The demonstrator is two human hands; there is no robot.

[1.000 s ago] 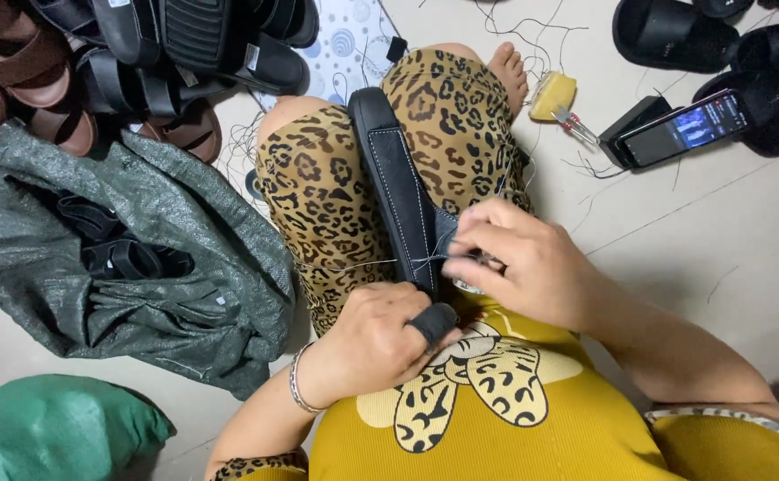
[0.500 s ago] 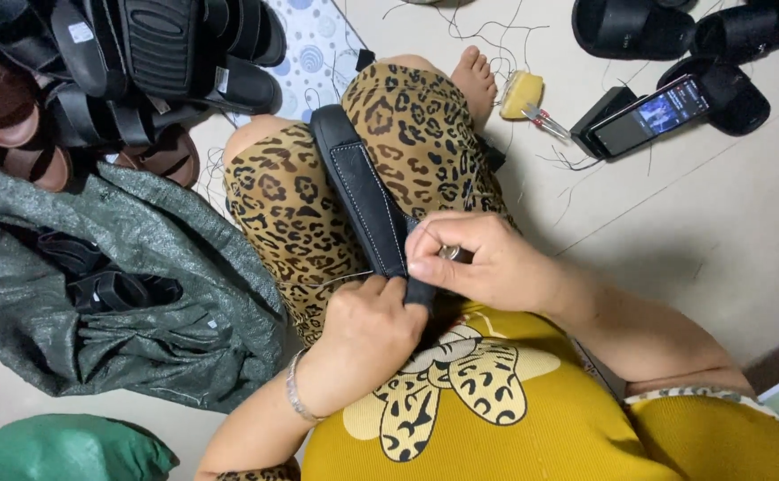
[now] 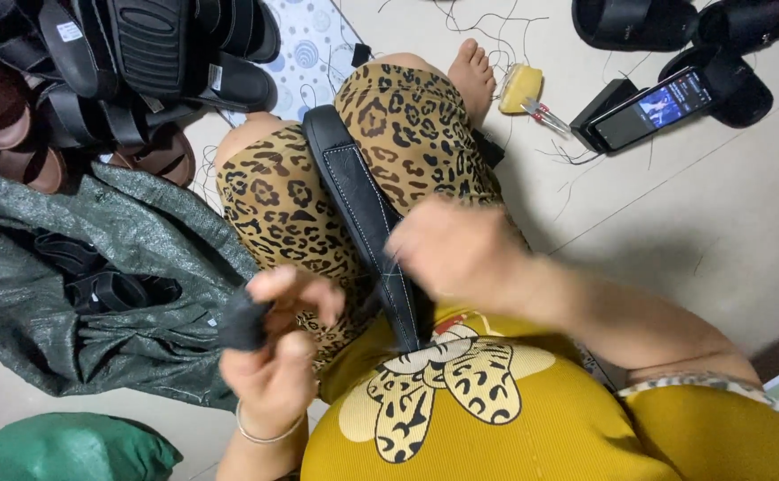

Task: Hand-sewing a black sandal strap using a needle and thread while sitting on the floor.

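Head view: black strap (image 3: 365, 214) w/ pale stitching lies lengthwise over the person's lap, on leopard-print leggings (image 3: 274, 209), its near end tucked under the right hand (image 3: 447, 249). Right hand is motion-blurred, resting on the strap's near part; fingers look curled in, but can't tell what, if anything, they pinch. Left hand (image 3: 274, 356) is raised just left of the strap, apart from it, thumb and fingertips closed round a small dark rounded piece (image 3: 243, 319); a thin bangle (image 3: 260, 435) sits on that wrist.

Around: grey-green woven sack (image 3: 96, 294) at left, open, w/ dark straps inside. Pile of black and brown sandals (image 3: 113, 62) top left; small white rectangular labels on a few soles. Phone (image 3: 652, 107) w/ lit screen leans top right, near a yellow block (image 3: 520, 87) by the foot. Green bag (image 3: 60, 450) bottom left.
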